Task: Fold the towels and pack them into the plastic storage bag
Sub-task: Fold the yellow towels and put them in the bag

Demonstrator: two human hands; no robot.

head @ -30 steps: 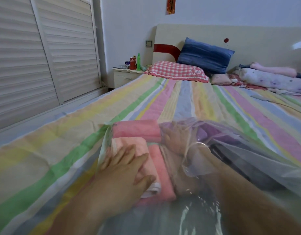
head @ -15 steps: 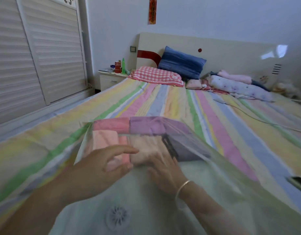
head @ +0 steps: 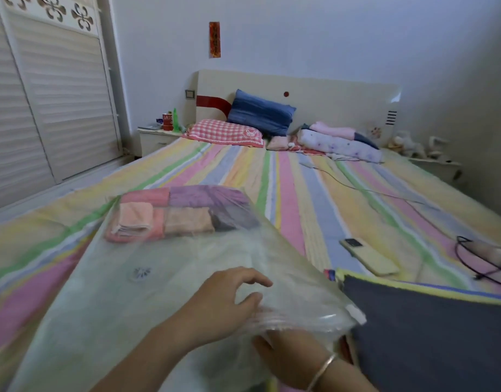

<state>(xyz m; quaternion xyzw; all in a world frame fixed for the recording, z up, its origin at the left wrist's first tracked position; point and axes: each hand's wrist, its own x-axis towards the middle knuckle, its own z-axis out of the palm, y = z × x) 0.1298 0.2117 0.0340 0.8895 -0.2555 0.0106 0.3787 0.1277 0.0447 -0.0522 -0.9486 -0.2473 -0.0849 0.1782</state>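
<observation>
The clear plastic storage bag [head: 147,281] lies flat along the striped bed. Several folded towels [head: 184,213] sit packed at its far end: pink, peach, purple, tan and dark grey. My left hand [head: 226,304] rests on top of the bag near its near right edge, fingers loosely curved and index lifted. My right hand [head: 286,357], wearing a bangle, is at the bag's crumpled mouth, its fingers tucked under the bunched plastic and partly hidden by it.
A dark blue cloth with a yellow border [head: 430,338] lies at the near right, touching the bag's corner. A phone [head: 368,257] and black cables [head: 478,267] lie on the bed to the right. Pillows [head: 260,116] and rolled bedding are at the headboard; a wardrobe [head: 46,108] stands left.
Both hands have drawn back from the towels at the bag's far end to its near mouth. The bag's top now lies flat over the towels.
</observation>
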